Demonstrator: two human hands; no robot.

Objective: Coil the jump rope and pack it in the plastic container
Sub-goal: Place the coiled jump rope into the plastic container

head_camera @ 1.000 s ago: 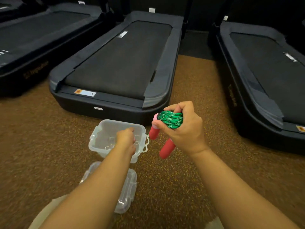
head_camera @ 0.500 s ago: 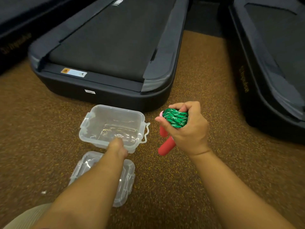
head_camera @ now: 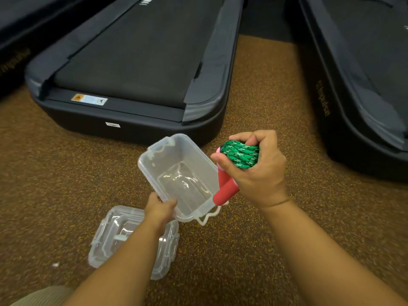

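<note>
My right hand (head_camera: 258, 173) grips the jump rope (head_camera: 240, 154): green patterned cord wound tightly around two red handles, whose lower ends stick out below my fist. My left hand (head_camera: 160, 208) holds the clear plastic container (head_camera: 154, 171) by its near corner, raised off the floor and turned at an angle. The container is open and has nothing inside. The red handle tips hang right at the container's right rim. Its clear lid (head_camera: 106, 250) lies flat on the brown floor under my left forearm.
Black treadmill decks surround the spot: one (head_camera: 136, 62) straight ahead, one (head_camera: 364, 74) at the right, another at the far left. Brown speckled floor (head_camera: 254, 239) stretches around the lid and below my arms.
My left hand has taken hold of the container, lifted it off the floor and turned it toward the right hand. The coiled rope now sits at the container's right rim.
</note>
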